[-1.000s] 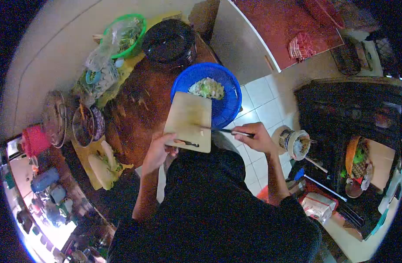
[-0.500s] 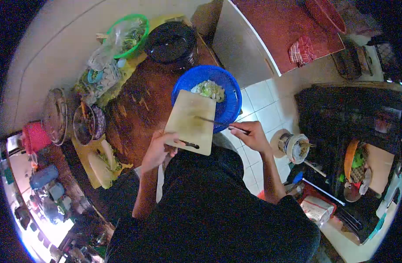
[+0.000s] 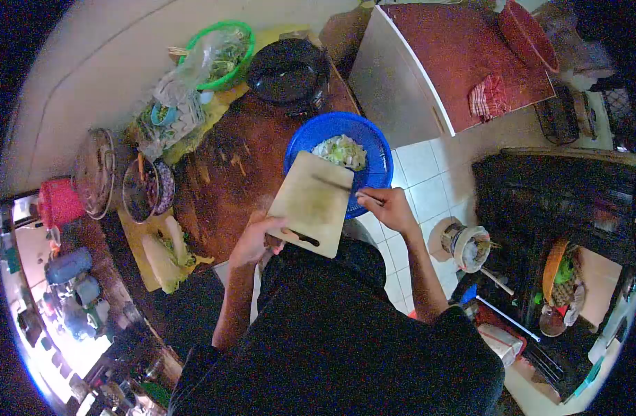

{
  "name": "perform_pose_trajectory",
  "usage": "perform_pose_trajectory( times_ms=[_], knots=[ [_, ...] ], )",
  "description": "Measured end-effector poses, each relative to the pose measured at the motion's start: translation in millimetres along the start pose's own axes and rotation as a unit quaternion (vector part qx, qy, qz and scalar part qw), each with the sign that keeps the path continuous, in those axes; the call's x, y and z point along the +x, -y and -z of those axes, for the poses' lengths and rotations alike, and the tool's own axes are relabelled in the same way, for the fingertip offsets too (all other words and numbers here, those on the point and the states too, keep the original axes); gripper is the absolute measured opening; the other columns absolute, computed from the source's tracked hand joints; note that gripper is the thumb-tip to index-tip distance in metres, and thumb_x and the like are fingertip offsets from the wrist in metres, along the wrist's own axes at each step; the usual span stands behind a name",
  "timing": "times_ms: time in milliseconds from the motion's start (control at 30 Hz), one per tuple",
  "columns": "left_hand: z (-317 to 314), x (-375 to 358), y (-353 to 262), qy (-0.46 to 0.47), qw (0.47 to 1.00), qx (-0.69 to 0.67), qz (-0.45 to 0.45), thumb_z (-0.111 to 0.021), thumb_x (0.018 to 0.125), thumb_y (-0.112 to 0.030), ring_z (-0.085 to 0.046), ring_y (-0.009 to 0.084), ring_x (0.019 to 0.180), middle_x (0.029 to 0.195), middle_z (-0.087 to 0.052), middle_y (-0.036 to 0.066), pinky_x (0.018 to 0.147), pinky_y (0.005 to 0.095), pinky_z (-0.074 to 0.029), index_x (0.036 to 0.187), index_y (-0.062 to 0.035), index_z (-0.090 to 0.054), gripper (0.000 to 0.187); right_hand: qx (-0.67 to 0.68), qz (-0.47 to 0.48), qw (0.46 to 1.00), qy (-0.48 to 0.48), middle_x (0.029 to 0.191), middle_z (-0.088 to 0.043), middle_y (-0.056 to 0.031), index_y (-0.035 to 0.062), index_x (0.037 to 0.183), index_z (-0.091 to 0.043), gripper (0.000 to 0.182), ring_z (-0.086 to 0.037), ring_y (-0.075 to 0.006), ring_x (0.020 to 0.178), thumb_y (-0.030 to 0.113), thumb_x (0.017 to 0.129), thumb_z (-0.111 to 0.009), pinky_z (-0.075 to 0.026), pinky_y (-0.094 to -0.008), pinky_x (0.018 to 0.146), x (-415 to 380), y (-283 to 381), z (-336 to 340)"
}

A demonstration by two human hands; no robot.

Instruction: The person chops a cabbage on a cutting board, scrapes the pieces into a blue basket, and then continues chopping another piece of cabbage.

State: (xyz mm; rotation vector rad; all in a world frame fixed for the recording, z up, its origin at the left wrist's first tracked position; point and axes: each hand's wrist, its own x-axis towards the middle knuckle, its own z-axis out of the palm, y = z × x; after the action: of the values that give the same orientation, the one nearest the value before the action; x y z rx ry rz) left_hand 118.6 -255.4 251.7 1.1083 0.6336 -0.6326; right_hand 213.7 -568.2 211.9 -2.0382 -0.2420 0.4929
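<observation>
My left hand (image 3: 260,240) grips a pale cutting board (image 3: 305,208) near its handle slot, its thumb on the top face. The board is tilted over a blue basin (image 3: 379,149), its far edge beside chopped pale-green vegetables (image 3: 341,152) lying inside. In my right hand (image 3: 390,208) is a knife (image 3: 332,183), held by the handle with its blade across the board's upper face. A faint stain shows on the board, with no vegetable pieces that I can make out on it.
On the brown table (image 3: 221,159) are a black pot (image 3: 288,78), a green basket (image 3: 246,68) of greens and a glass bowl (image 3: 139,187). A napa cabbage (image 3: 164,260) rests on another board at left. A white bucket (image 3: 470,247) stands on the tiled floor at right.
The view has shifted slightly, so most things sit a little further right and lower. The knife blade has moved up the board, toward its far end. Both hands keep their holds.
</observation>
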Motion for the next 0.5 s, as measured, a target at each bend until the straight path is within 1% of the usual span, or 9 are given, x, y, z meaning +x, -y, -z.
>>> perform_pose_trajectory(
  times_ms=[67,167,200,300,333,400,433,467,500],
  knots=[
    [0,-5,-4,0.006,1.000,0.006,-0.012,-0.058,0.087,-0.025,-0.052,0.0182,0.042,0.072,-0.067,0.018,0.035,0.0290,-0.037,0.087,0.0014,-0.061,0.027,-0.098,-0.018,0.994,-0.042,0.082,-0.071,-0.0177,0.0019,0.099,-0.073,0.033,-0.071,-0.0259,0.072,0.032,0.087,-0.070,-0.055,-0.0348,0.065,8,-25,-3],
    [0,-16,-11,-0.002,1.000,0.007,-0.022,-0.059,0.087,-0.025,-0.052,0.0179,0.041,0.073,-0.067,0.019,0.034,0.0289,-0.036,0.084,0.0012,-0.061,0.026,-0.073,-0.033,0.995,-0.066,0.084,-0.071,-0.0187,0.0011,0.099,-0.072,0.035,-0.071,-0.0265,0.075,0.034,0.087,-0.068,-0.055,-0.0347,0.067,12,-10,5],
    [-1,-20,-11,-0.004,1.000,0.007,-0.019,-0.058,0.087,-0.025,-0.052,0.0179,0.041,0.073,-0.067,0.020,0.034,0.0289,-0.036,0.083,0.0010,-0.061,0.026,-0.032,-0.025,0.996,-0.073,0.086,-0.071,-0.0189,0.0010,0.099,-0.072,0.035,-0.071,-0.0254,0.076,0.033,0.087,-0.069,-0.054,-0.0338,0.068,11,4,6],
    [2,-21,-9,-0.023,0.999,0.007,-0.026,-0.059,0.086,-0.025,-0.052,0.0192,0.040,0.071,-0.066,0.020,0.033,0.0288,-0.035,0.082,0.0011,-0.061,0.027,0.081,-0.001,0.997,-0.009,0.087,-0.073,-0.0149,-0.0018,0.099,-0.072,0.029,-0.067,-0.0123,0.079,0.024,0.085,-0.073,-0.053,-0.0267,0.068,1,27,-2],
    [6,-23,-8,-0.012,0.999,-0.009,-0.031,-0.060,0.085,-0.023,-0.053,0.0182,0.041,0.071,-0.067,0.020,0.033,0.0277,-0.036,0.087,0.0025,-0.061,0.025,-0.021,0.065,0.998,0.015,0.088,-0.073,-0.0139,-0.0013,0.100,-0.072,0.028,-0.067,-0.0131,0.079,0.022,0.084,-0.074,-0.053,-0.0269,0.069,3,17,-4],
    [23,-30,-7,0.011,0.998,-0.038,-0.040,-0.061,0.085,-0.018,-0.055,0.0162,0.043,0.072,-0.067,0.020,0.032,0.0257,-0.037,0.096,0.0054,-0.060,0.026,-0.032,0.015,0.999,-0.021,0.088,-0.073,-0.0132,-0.0012,0.102,-0.071,0.029,-0.067,-0.0124,0.079,0.022,0.085,-0.073,-0.053,-0.0266,0.070,2,10,-6],
    [31,-36,-8,0.009,0.998,-0.044,-0.046,-0.061,0.084,-0.017,-0.055,0.0159,0.042,0.071,-0.067,0.020,0.032,0.0255,-0.037,0.096,0.0056,-0.060,0.026,-0.038,-0.010,0.998,-0.039,0.088,-0.073,-0.0129,-0.0012,0.102,-0.071,0.029,-0.066,-0.0121,0.079,0.022,0.085,-0.073,-0.052,-0.0265,0.070,2,13,-5],
    [41,-44,-9,0.005,0.997,-0.051,-0.054,-0.061,0.084,-0.017,-0.055,0.0157,0.042,0.071,-0.067,0.019,0.031,0.0252,-0.036,0.097,0.0058,-0.060,0.026,-0.035,-0.004,0.997,-0.064,0.081,-0.072,-0.0156,0.0016,0.101,-0.072,0.032,-0.069,-0.0197,0.072,0.031,0.087,-0.069,-0.053,-0.0309,0.065,2,19,1],
    [52,-52,-8,0.000,0.996,-0.059,-0.061,-0.061,0.084,-0.017,-0.055,0.0155,0.042,0.070,-0.067,0.019,0.030,0.0249,-0.035,0.097,0.0061,-0.060,0.026,-0.031,-0.010,0.995,-0.090,0.081,-0.072,-0.0156,0.0011,0.101,-0.072,0.032,-0.069,-0.0189,0.071,0.030,0.087,-0.069,-0.053,-0.0307,0.065,3,19,4]
  ],
)
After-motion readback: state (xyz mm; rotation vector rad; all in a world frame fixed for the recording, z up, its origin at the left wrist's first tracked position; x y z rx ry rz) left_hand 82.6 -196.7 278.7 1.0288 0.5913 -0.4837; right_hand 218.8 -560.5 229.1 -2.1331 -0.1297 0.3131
